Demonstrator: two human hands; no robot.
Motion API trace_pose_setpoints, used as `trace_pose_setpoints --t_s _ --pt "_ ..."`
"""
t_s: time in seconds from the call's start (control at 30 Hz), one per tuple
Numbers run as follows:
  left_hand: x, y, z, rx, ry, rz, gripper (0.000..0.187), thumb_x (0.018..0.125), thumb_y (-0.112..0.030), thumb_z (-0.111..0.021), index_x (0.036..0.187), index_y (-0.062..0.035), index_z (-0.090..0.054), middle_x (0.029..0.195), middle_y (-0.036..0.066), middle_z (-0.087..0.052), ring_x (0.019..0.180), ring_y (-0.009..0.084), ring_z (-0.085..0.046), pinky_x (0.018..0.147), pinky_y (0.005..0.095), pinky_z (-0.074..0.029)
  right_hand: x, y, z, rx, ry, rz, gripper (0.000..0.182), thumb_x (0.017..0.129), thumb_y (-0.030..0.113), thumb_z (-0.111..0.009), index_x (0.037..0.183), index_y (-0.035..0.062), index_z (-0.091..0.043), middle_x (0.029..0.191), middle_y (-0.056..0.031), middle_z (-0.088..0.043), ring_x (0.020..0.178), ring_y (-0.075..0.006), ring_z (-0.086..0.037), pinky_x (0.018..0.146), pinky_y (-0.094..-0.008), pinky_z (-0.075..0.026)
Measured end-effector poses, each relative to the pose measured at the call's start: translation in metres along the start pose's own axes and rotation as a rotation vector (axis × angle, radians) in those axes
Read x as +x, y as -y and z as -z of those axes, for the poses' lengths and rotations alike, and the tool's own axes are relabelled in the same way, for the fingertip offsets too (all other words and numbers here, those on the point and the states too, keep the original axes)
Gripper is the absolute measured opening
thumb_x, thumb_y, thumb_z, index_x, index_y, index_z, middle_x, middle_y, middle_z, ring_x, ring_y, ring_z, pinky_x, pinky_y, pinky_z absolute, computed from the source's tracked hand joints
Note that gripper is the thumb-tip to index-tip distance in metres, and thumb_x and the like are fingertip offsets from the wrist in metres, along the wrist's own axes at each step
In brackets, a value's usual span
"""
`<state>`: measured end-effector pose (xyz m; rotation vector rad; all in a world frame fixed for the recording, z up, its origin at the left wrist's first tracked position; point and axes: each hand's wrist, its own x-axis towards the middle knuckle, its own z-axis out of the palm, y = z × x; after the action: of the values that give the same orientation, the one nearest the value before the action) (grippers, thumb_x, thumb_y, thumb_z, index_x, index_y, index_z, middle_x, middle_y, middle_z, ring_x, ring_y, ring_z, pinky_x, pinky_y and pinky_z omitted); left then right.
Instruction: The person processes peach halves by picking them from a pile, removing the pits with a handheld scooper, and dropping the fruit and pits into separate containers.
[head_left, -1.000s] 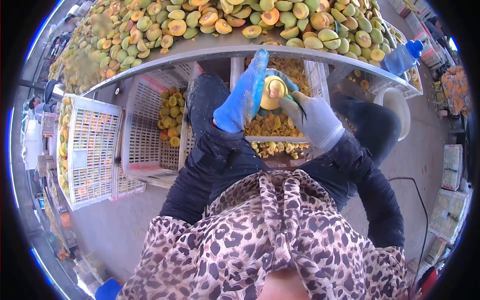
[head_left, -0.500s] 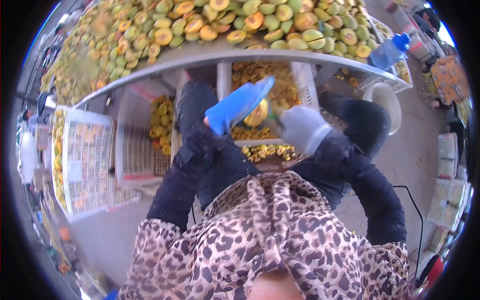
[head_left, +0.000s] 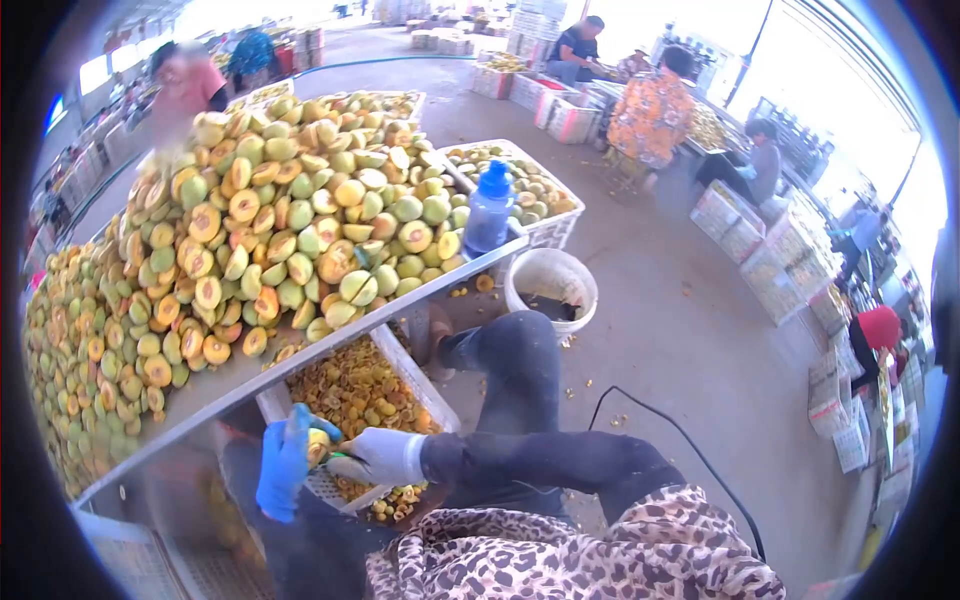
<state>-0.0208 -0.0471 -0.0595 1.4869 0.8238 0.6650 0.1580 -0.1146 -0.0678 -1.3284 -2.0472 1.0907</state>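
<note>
My left hand [head_left: 284, 468], in a blue glove, has its fingers curled round a peach half [head_left: 318, 446]. Close beside it, my right hand [head_left: 385, 456] in a pale grey glove grips a small green-handled tool [head_left: 346, 455]; its tip is hidden at the fruit. Both hands are over a white crate [head_left: 425, 390] filled with yellow-brown fruit scraps [head_left: 352, 385]. Some pitted-looking pieces [head_left: 395, 503] lie just below the crate's near edge. Above the hands, a metal-edged table [head_left: 215, 400] bears a large heap of halved peaches [head_left: 300, 215].
A blue bottle [head_left: 488, 218] stands at the table's right corner, before a crate of fruit [head_left: 548, 232]. On the floor are a white bucket [head_left: 580, 325] and a thin black curved rod or cable [head_left: 690, 462]. Other people work among stacked crates [head_left: 790, 265] farther off.
My view has swung up and to the right, showing more of the hall. My left fingers, stretched out beside the fruit before, are now bent round it. Both hands remain close together over the crate.
</note>
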Motion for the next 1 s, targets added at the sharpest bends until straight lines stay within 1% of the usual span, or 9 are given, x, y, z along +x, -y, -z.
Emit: trace_pose_setpoints --t_s 0.13,0.27,0.4,0.57,0.7,0.83,0.9,0.93,1.0 --pt "0.014 -0.023 -0.062 -0.579 -0.761 -0.334 0.043 0.098 -0.034 -0.044 0.091 0.0019 -0.066 0.086 0.011 -0.067 0.067 0.015 -0.062 0.062 0.0275 -0.051 -0.002 0.033 0.018 0.588 -0.039 -0.28 0.046 0.096 0.043 -0.047 0.091 0.0013 -0.064 0.068 -0.0086 -0.062 0.06 -0.0142 -0.058 0.057 -0.033 -0.048" --pt "0.005 -0.016 -0.021 0.264 -0.266 -0.548 0.036 0.098 -0.024 -0.044 0.086 0.0028 -0.066 0.087 0.011 -0.068 0.078 0.0171 -0.064 0.076 0.029 -0.05 -0.004 0.0 0.006 -0.311 -0.071 0.35 0.034 0.086 0.028 -0.061 0.112 0.0059 -0.056 0.082 -0.0182 -0.062 0.072 -0.0344 -0.063 0.062 -0.04 -0.051" --pt "0.009 -0.022 -0.018 -0.099 -0.169 -0.217 0.058 0.1 -0.042 -0.039 0.071 0.0019 -0.065 0.071 0.008 -0.065 0.065 0.0148 -0.061 0.064 0.0284 -0.049 -0.001 0.041 0.033 0.524 0.235 -0.405 0.05 0.096 0.044 -0.046 0.076 -0.0003 -0.057 0.053 -0.0032 -0.048 0.041 -0.0117 -0.046 0.038 -0.0272 -0.037" --pt "0.022 -0.019 -0.048 -0.807 -0.526 -0.114 0.067 0.097 -0.052 -0.034 0.072 0.0012 -0.064 0.065 0.012 -0.064 0.059 0.0193 -0.062 0.056 0.0282 -0.051 0.0 0.032 0.038 0.813 0.286 -0.416 0.056 0.093 0.057 -0.042 0.075 0.0053 -0.054 0.055 0.0028 -0.042 0.042 -0.0079 -0.042 0.039 -0.0222 -0.034" --pt "0.023 -0.021 -0.033 -0.325 -0.249 -0.045 0.061 0.096 -0.052 -0.037 0.088 0.0028 -0.063 0.07 0.014 -0.064 0.058 0.0227 -0.062 0.057 0.0304 -0.052 0.004 0.026 0.064 0.703 0.511 -0.599 0.051 0.094 0.053 -0.041 0.076 0.0074 -0.053 0.056 0.0057 -0.04 0.044 -0.0051 -0.038 0.04 -0.0187 -0.032" --pt "0.049 0.028 -0.016 -1.277 -0.188 -0.087 0.058 0.097 -0.049 -0.037 0.11 0.0029 -0.058 0.092 0.015 -0.066 0.081 0.0248 -0.065 0.066 0.0356 -0.056 0.015 -0.012 0.051 0.798 0.487 -0.548 0.048 0.095 0.049 -0.042 0.076 0.0059 -0.055 0.055 -0.0019 -0.051 0.042 -0.0147 -0.049 0.041 -0.0265 -0.04" --pt "0.047 0.037 -0.012 -1.112 -0.328 -0.183 0.053 0.098 -0.045 -0.038 0.115 0.0021 -0.055 0.099 0.015 -0.065 0.086 0.025 -0.065 0.069 0.0362 -0.057 0.022 -0.045 0.022 -0.409 -0.152 0.057 0.042 0.095 0.042 -0.047 0.082 0.0037 -0.057 0.053 -0.0086 -0.05 0.046 -0.0124 -0.05 0.043 -0.0316 -0.042" --pt "0.049 0.039 -0.01 -0.942 -0.443 -0.272 0.049 0.099 -0.04 -0.039 0.121 0.0013 -0.052 0.105 0.014 -0.063 0.09 0.0253 -0.064 0.072 0.0368 -0.057 0.018 -0.045 0.022 -0.504 -0.201 -0.196 0.042 0.093 0.041 -0.05 0.083 0.0017 -0.058 0.075 -0.0241 -0.062 0.068 -0.0406 -0.062 0.058 -0.047 -0.048" --pt "0.05 0.044 -0.008 -0.585 -0.503 -0.352 0.045 0.098 -0.035 -0.042 0.123 0.001 -0.051 0.109 0.014 -0.062 0.093 0.0237 -0.063 0.076 0.0356 -0.056 0.023 -0.051 0.021 -0.125 -0.349 -0.136 0.038 0.093 0.039 -0.052 0.085 0.003 -0.058 0.07 -0.0217 -0.062 0.066 -0.0407 -0.062 0.058 -0.0471 -0.048"
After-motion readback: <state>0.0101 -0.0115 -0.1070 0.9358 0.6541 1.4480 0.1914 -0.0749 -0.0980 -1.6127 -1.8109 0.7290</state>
